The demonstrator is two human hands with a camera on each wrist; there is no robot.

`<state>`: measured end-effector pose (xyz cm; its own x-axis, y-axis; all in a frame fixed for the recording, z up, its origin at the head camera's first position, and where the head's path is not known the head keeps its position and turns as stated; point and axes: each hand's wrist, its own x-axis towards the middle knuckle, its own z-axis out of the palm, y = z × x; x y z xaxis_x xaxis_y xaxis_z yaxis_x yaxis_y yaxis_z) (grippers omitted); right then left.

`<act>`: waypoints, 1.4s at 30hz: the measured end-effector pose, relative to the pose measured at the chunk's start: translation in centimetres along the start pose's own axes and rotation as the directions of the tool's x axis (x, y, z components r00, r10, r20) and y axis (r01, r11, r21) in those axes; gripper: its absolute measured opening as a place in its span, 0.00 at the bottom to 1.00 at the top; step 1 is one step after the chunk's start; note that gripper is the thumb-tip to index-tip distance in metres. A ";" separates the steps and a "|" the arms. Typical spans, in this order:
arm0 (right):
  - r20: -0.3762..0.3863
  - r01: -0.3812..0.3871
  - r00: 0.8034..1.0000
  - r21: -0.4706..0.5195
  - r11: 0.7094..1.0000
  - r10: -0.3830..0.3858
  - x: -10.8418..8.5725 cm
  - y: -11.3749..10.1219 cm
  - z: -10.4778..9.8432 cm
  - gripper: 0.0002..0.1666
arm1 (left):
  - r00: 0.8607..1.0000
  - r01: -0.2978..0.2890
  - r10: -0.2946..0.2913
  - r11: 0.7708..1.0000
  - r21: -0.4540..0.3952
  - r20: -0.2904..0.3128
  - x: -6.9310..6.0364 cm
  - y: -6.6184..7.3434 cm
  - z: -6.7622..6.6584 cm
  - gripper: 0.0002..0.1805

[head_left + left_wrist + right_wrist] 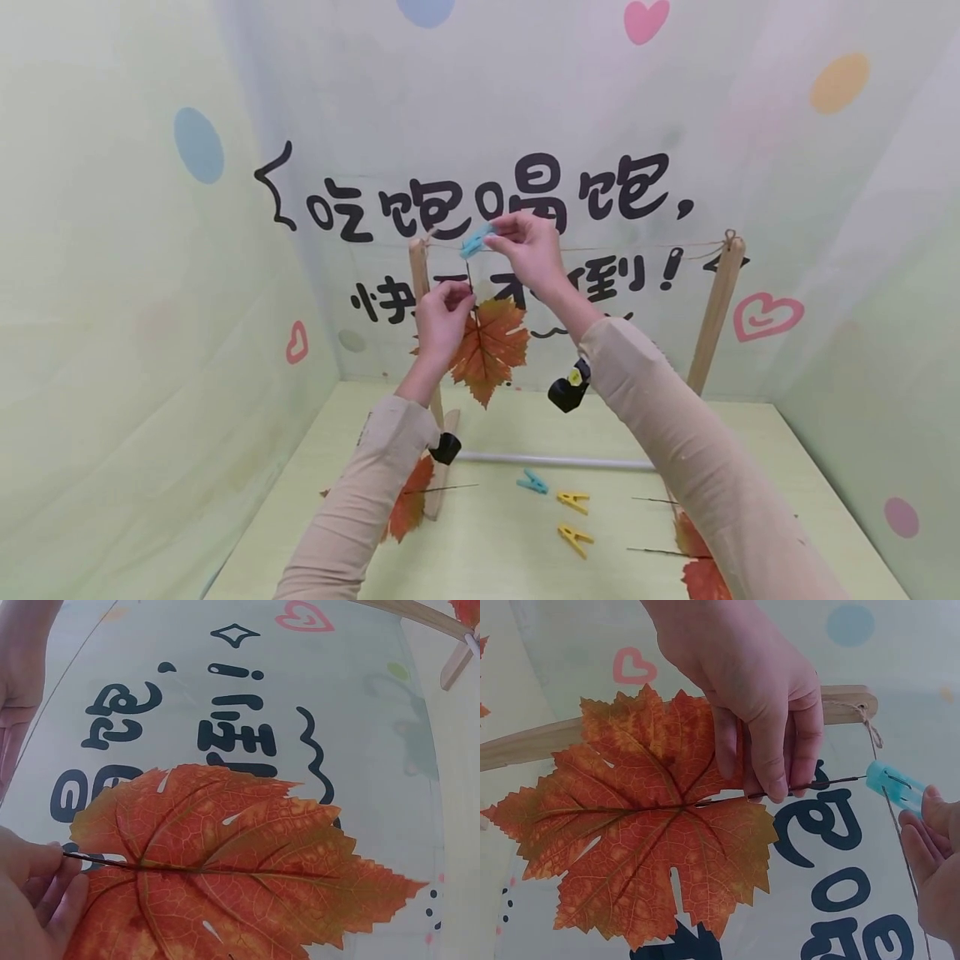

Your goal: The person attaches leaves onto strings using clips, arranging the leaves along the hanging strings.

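Observation:
An orange-red artificial maple leaf [491,343] hangs tip down below the twine [600,249]. My left hand [442,317] pinches its thin dark stem between thumb and fingers, as the left wrist view also shows. Above it, my right hand [531,250] pinches a light blue clothespin [476,241] at the twine, near the left wooden post [419,267]. In the right wrist view the stem's upper end meets the nose of the clothespin [895,786]. Whether the clothespin's jaws grip both stem and twine, I cannot tell.
On the table lie another blue clothespin [533,481] and two yellow clothespins [573,500]. More leaves lie at left [408,504] and right [705,575], partly behind my sleeves. A white rod [555,461] runs low between the posts; the right post [716,317] holds the twine's other end.

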<state>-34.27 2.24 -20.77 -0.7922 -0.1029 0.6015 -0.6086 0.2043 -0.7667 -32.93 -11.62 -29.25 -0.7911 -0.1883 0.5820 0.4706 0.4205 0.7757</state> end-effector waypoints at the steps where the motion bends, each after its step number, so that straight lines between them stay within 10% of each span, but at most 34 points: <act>1: 0.000 -0.004 1.000 0.001 1.000 0.004 0.0 0.0 0.0 0.13 | 1.000 -0.003 0.003 1.000 -0.001 -0.002 0.0 0.0 0.0 0.07; 14: 0.055 -0.135 0.990 0.055 0.989 0.132 -0.2 -0.5 -0.3 0.22 | 1.000 -0.021 0.021 1.000 0.017 -0.006 0.0 0.3 0.0 0.06; 42: 0.098 -0.096 0.990 -0.038 0.995 0.099 -3.5 0.4 -4.2 0.22 | 1.000 -0.012 0.010 0.998 -0.059 -0.025 -0.7 0.1 -0.9 0.08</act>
<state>-31.54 6.76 -22.22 -0.8490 -0.1774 0.4978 -0.5281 0.2497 -0.8117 -32.03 -12.25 -29.37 -0.7764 -0.2059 0.5957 0.5019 0.3697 0.7819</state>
